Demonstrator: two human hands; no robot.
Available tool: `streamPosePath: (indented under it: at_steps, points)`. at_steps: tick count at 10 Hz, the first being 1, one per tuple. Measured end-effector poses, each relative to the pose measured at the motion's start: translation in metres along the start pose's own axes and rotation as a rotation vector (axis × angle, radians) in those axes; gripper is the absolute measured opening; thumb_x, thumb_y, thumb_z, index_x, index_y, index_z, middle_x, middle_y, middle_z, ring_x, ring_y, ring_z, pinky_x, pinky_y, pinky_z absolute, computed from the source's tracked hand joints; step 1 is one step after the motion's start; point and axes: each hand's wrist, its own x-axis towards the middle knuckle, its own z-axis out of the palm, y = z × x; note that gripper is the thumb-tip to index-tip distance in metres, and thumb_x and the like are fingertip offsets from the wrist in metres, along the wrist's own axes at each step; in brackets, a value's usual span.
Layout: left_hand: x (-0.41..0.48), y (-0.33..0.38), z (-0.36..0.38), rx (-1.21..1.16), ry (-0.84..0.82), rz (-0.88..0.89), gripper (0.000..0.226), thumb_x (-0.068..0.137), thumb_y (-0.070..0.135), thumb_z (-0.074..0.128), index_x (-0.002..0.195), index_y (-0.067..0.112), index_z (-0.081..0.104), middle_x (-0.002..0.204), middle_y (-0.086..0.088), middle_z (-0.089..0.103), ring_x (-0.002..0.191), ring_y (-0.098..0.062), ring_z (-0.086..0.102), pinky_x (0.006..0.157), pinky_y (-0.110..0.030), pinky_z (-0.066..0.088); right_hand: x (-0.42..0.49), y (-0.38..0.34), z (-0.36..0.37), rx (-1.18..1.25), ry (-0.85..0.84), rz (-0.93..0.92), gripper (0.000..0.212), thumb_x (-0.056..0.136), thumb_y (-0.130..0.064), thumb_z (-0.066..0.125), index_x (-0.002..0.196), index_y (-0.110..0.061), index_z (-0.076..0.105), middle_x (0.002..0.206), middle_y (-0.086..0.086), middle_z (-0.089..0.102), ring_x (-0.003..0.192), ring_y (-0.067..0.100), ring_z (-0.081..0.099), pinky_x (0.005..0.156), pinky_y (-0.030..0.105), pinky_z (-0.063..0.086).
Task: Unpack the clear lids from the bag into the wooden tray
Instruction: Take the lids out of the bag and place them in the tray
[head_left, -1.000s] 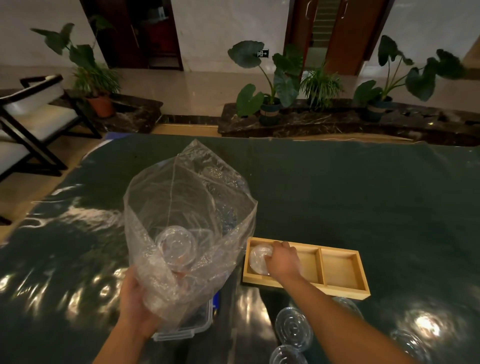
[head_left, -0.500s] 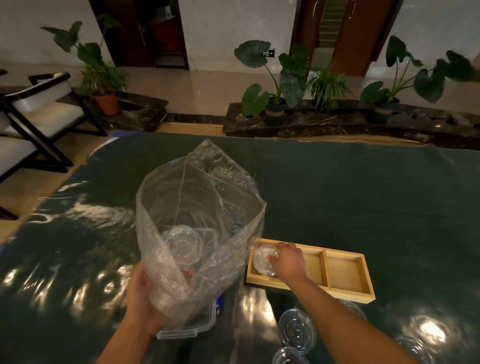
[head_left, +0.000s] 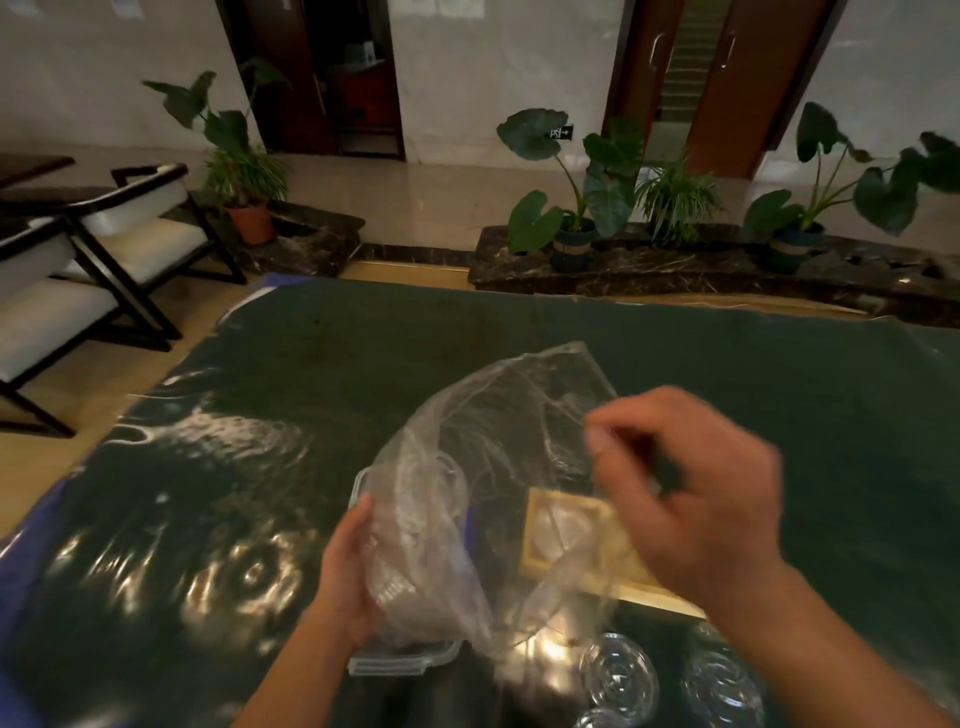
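Note:
My left hand (head_left: 348, 566) grips the lower left side of the clear plastic bag (head_left: 483, 447), which now leans to the right over the table. Through the bag's thin wall I see the wooden tray (head_left: 657, 593) and one clear lid (head_left: 563, 525) lying in its left compartment. My right hand (head_left: 691, 493) hovers above the tray at the bag's open rim. It is blurred, its fingers loosely curled, and nothing shows in them. What is inside the bag is too blurred to make out.
A clear plastic box (head_left: 402, 661) sits under the bag near my left hand. Two clear lids (head_left: 618, 675) (head_left: 722, 688) lie on the dark green tablecloth (head_left: 831, 415) by the near edge. Chairs stand at the far left, potted plants behind the table.
My right hand let go of the lid in the tray's left compartment and rose to the bag's rim. The bag tipped lower and to the right. The camera came closer.

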Motion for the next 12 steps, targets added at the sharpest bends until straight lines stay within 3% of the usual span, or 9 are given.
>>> streamPosePath:
  at_steps: [1,2,4,5,6,8,9,10,12]
  points:
    - [0.0,-0.004,0.012,0.006,-0.035,0.01,0.054,0.091,0.046,0.057,0.123,0.006,0.074,0.112,-0.024,0.075,0.099,-0.039,0.075,0.076,-0.049,0.062,0.01,-0.023,0.029,-0.22,-0.704,0.069,0.017,0.096,-0.021,0.057,0.104,-0.02,0.072,0.1,-0.003,0.074,0.093,0.016,0.067,0.082,0.029,0.05]
    - [-0.005,-0.007,0.022,0.004,-0.085,-0.004,0.055,0.086,0.049,0.058,0.116,0.007,0.078,0.109,-0.022,0.077,0.096,-0.036,0.076,0.075,-0.045,0.063,0.02,-0.014,0.066,-0.458,-1.087,0.041,0.028,0.094,-0.013,0.053,0.12,-0.011,0.065,0.121,0.011,0.068,0.113,0.031,0.064,0.094,0.04,0.051]
    - [-0.013,-0.004,0.031,0.021,-0.1,0.025,0.046,0.092,0.048,0.057,0.113,0.014,0.08,0.115,-0.021,0.077,0.101,-0.036,0.076,0.077,-0.047,0.063,0.019,0.0,0.119,-0.487,-1.024,0.148,0.024,0.094,-0.008,0.055,0.116,-0.001,0.064,0.11,0.017,0.068,0.1,0.034,0.067,0.07,0.031,0.043]
    - [-0.014,-0.004,0.028,0.019,-0.079,-0.013,0.047,0.091,0.05,0.062,0.114,0.014,0.08,0.116,-0.021,0.077,0.104,-0.037,0.075,0.08,-0.049,0.062,0.011,0.004,0.122,-0.467,-0.947,0.213,0.024,0.096,-0.011,0.054,0.117,-0.003,0.064,0.11,0.015,0.068,0.1,0.032,0.066,0.072,0.031,0.044]
    - [-0.009,-0.009,0.023,0.043,-0.098,-0.02,0.056,0.084,0.055,0.067,0.118,0.012,0.078,0.12,-0.023,0.074,0.109,-0.04,0.073,0.087,-0.051,0.06,-0.002,0.014,0.121,-0.382,-0.97,0.199,0.025,0.101,-0.02,0.052,0.121,-0.01,0.064,0.116,0.008,0.068,0.109,0.024,0.065,0.095,0.035,0.052]
    - [-0.006,-0.01,0.023,0.091,-0.096,-0.031,0.069,0.076,0.059,0.078,0.124,0.009,0.074,0.124,-0.024,0.073,0.113,-0.04,0.071,0.087,-0.049,0.059,-0.008,0.01,0.113,-0.124,-1.0,0.333,0.023,0.095,-0.027,0.066,0.117,-0.024,0.07,0.11,-0.001,0.071,0.1,0.015,0.067,0.089,0.032,0.055]
    - [-0.005,-0.008,0.024,0.096,-0.11,-0.037,0.074,0.076,0.061,0.078,0.128,0.009,0.072,0.128,-0.024,0.071,0.118,-0.042,0.068,0.095,-0.055,0.056,-0.011,0.007,0.106,0.044,-1.052,0.39,0.03,0.097,-0.038,0.063,0.124,-0.028,0.066,0.117,-0.005,0.07,0.1,0.005,0.064,0.078,0.007,0.046]
    - [-0.005,-0.008,0.029,0.126,-0.093,-0.053,0.078,0.073,0.065,0.08,0.127,0.009,0.073,0.129,-0.025,0.07,0.121,-0.043,0.067,0.096,-0.055,0.056,-0.017,0.004,0.108,-0.019,-1.039,0.281,0.043,0.095,-0.028,0.065,0.137,-0.021,0.058,0.128,0.0,0.066,0.111,0.012,0.061,0.088,0.009,0.042]
    - [-0.003,-0.007,0.029,0.096,-0.1,-0.054,0.065,0.089,0.063,0.063,0.127,0.012,0.073,0.13,-0.023,0.07,0.12,-0.04,0.068,0.091,-0.049,0.059,-0.014,0.008,0.106,0.023,-0.965,0.493,0.031,0.098,-0.033,0.061,0.118,-0.011,0.069,0.111,0.009,0.072,0.103,0.023,0.068,0.082,0.016,0.051]
